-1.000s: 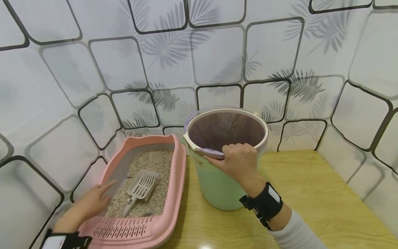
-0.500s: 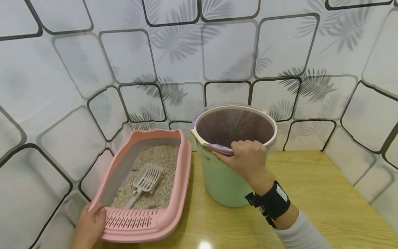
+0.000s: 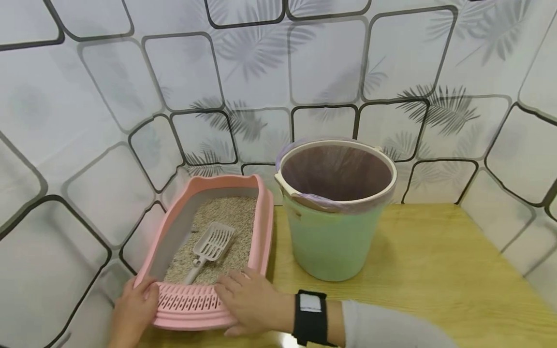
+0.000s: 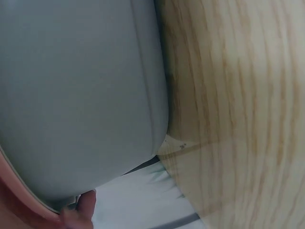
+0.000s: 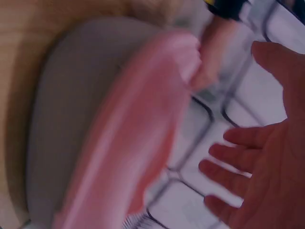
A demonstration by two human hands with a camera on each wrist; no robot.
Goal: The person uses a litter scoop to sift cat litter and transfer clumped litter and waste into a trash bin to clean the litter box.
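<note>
A pink litter box (image 3: 265,212) with grey inner walls holds beige litter, and a pale slotted litter scoop (image 3: 214,241) lies on that litter. At the box's front left corner my left hand (image 3: 136,307) grips the pink rim; in the left wrist view its fingertips (image 4: 87,202) curl under the rim beside the grey outer wall. My right hand (image 3: 245,295) is over the front right corner in the head view, palm down. The right wrist view shows its fingers (image 5: 240,162) spread, holding nothing, with the pink rim across from them.
A green bucket (image 3: 335,246) with a white rim and a dark liner bag stands right of the litter box, close beside it. Patterned curtain-like sheets (image 3: 322,67) rise behind and at both sides. Everything rests on a yellowish wood-grain surface (image 3: 435,261).
My right hand has let go of the bucket's rim and handle and moved left to the litter box. My left hand has come from above the litter to the box's front left rim.
</note>
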